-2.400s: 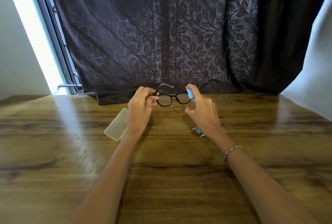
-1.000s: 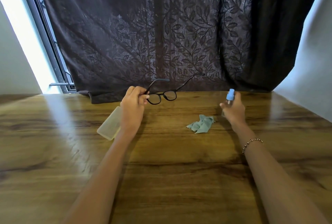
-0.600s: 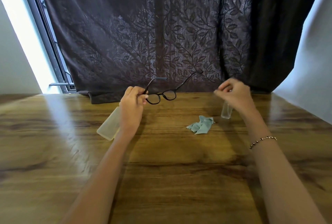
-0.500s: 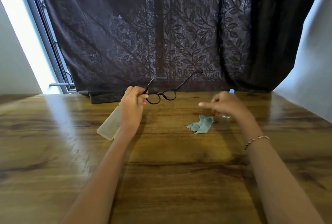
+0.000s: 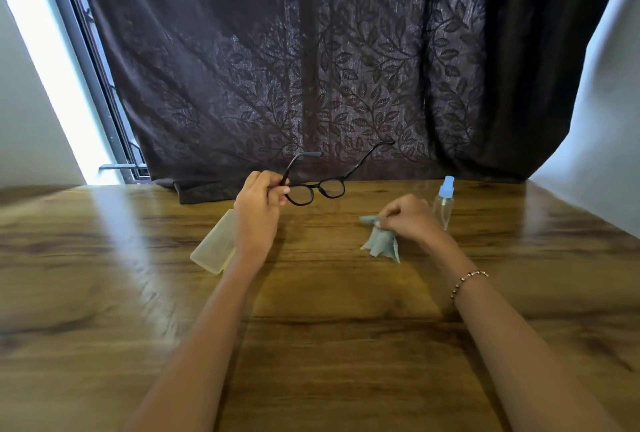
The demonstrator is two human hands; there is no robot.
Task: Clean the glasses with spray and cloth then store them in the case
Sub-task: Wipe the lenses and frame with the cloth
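Black-framed glasses [image 5: 317, 191]: being held open above the surface [image 5: 311, 327], one frame end gripped by the left hand [image 5: 258, 213]. Cleaning cloth [image 5: 381, 246]: being pinched by the right hand [image 5: 405, 220], right of centre. Spray bottle [image 5: 443, 205]: standing just right. Case [image 5: 214, 246]: lying left. Step judged: cloth pickup; lens wiping being called for next.

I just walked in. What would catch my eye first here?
The black glasses, arms unfolded, held up before the dark curtain by the left hand. Right of them, the right hand pinches a crumpled pale green cloth low over the wooden table, a blue-capped spray bottle standing upright beside it.
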